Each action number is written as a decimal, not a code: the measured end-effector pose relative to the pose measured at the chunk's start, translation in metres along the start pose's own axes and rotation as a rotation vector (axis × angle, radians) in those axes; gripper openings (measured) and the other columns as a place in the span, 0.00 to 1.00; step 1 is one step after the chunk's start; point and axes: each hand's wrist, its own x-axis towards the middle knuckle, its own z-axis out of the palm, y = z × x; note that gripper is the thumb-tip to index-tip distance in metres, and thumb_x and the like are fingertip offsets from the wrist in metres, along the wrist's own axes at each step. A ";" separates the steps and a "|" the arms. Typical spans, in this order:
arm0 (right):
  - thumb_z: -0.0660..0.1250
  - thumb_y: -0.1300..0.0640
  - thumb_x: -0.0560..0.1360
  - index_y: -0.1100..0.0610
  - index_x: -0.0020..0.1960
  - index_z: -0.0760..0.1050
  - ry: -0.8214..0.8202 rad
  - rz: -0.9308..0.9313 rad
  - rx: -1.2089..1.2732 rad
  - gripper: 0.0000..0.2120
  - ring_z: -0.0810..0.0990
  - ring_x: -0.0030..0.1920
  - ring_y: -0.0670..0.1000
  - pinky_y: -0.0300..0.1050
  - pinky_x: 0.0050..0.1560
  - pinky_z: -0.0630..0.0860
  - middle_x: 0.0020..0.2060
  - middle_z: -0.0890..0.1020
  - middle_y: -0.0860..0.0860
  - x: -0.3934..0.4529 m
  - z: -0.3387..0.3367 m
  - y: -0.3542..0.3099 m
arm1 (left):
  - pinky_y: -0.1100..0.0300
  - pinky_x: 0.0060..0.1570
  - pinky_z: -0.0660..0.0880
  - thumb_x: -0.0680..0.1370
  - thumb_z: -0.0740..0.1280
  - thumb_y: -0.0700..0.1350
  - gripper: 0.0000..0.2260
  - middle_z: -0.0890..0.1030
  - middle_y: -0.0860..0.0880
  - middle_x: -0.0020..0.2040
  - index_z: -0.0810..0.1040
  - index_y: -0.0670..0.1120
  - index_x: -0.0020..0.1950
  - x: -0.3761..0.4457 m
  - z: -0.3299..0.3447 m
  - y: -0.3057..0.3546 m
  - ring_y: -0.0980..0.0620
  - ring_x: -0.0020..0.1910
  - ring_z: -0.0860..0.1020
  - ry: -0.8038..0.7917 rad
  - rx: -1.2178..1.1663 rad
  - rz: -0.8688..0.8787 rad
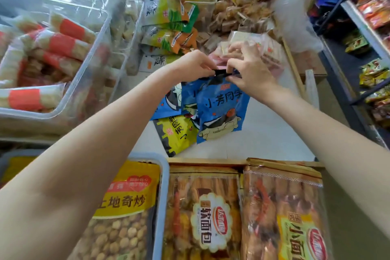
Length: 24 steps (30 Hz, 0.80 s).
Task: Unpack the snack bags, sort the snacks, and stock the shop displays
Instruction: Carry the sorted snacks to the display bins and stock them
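The blue snack bag (219, 110) hangs in mid-air over the white counter (270, 137), held by its dark top seal between both hands. The left hand (195, 64) pinches the seal's left end between thumb and curled fingers; the right hand (248, 69) pinches the right end the same way, the fingertips of the two hands almost touching at the middle. This looks like the start of a tear. To do it well, the pinch points should stay close together on the seal and the hands should pull in opposite directions, one toward the body and one away, with the bag kept upright so the contents do not spill onto the counter.

The bag's front reads 小芳同学 in dark characters above a cartoon figure. Beneath it lie a second blue bag (168, 102) and a yellow bag (177, 131) of what seems to be the same brand, with the same lettering seen sideways. Farther back is a pile of green-and-orange packets (168, 19) and loose clear-wrapped snacks (238, 6). At left a clear plastic bin (90, 53) holds red-banded rolls. Nearest the camera, a yellow nut bag (128, 196) reads 土地奇炒, and the bread pack (202, 217) beside it reads 软面包; its neighbour (295, 228) shows 小面, the rest cut off
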 end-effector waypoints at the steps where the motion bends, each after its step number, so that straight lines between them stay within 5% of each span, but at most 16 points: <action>1: 0.69 0.63 0.72 0.63 0.45 0.77 -0.005 0.034 0.044 0.03 0.72 0.59 0.61 0.52 0.59 0.70 0.57 0.75 0.60 -0.001 0.002 0.001 | 0.66 0.47 0.69 0.78 0.65 0.41 0.10 0.78 0.51 0.48 0.81 0.46 0.57 -0.002 0.002 0.002 0.57 0.46 0.74 0.002 -0.025 -0.006; 4: 0.66 0.62 0.74 0.61 0.51 0.75 -0.041 0.136 0.031 0.06 0.78 0.51 0.60 0.50 0.48 0.73 0.48 0.81 0.60 -0.004 0.002 0.004 | 0.71 0.36 0.70 0.78 0.64 0.41 0.09 0.81 0.50 0.47 0.82 0.44 0.54 -0.011 0.004 0.002 0.64 0.36 0.75 0.108 -0.224 -0.056; 7: 0.67 0.65 0.73 0.60 0.60 0.71 0.014 0.147 0.030 0.16 0.80 0.49 0.61 0.52 0.49 0.76 0.46 0.82 0.60 -0.004 -0.001 0.007 | 0.71 0.28 0.68 0.79 0.62 0.41 0.10 0.82 0.48 0.48 0.81 0.42 0.54 -0.025 0.007 -0.016 0.65 0.24 0.70 0.343 -0.348 -0.168; 11: 0.64 0.67 0.74 0.60 0.62 0.72 0.038 0.216 -0.071 0.17 0.79 0.53 0.62 0.55 0.53 0.76 0.50 0.81 0.62 0.005 -0.001 0.008 | 0.58 0.55 0.75 0.79 0.61 0.43 0.12 0.80 0.45 0.56 0.77 0.42 0.60 -0.043 0.032 -0.066 0.51 0.53 0.79 0.408 -0.297 -0.393; 14: 0.60 0.70 0.75 0.63 0.58 0.75 0.084 0.264 -0.249 0.13 0.77 0.54 0.63 0.53 0.53 0.72 0.51 0.80 0.62 0.007 0.007 0.001 | 0.55 0.60 0.69 0.79 0.61 0.44 0.17 0.75 0.47 0.62 0.70 0.43 0.67 -0.050 0.060 -0.105 0.47 0.58 0.74 0.343 -0.214 -0.641; 18: 0.57 0.73 0.73 0.65 0.55 0.74 0.096 0.221 -0.357 0.14 0.75 0.55 0.62 0.54 0.55 0.67 0.51 0.80 0.62 0.014 0.024 -0.005 | 0.43 0.67 0.65 0.77 0.61 0.47 0.28 0.63 0.38 0.72 0.56 0.47 0.75 -0.050 0.095 -0.156 0.36 0.69 0.64 0.206 -0.277 -0.994; 24: 0.54 0.73 0.73 0.68 0.52 0.75 0.133 0.153 -0.336 0.14 0.74 0.55 0.63 0.56 0.55 0.67 0.50 0.79 0.64 0.020 0.051 -0.016 | 0.45 0.71 0.59 0.79 0.60 0.50 0.31 0.53 0.35 0.74 0.46 0.58 0.77 -0.043 0.106 -0.165 0.36 0.72 0.56 0.219 -0.365 -1.068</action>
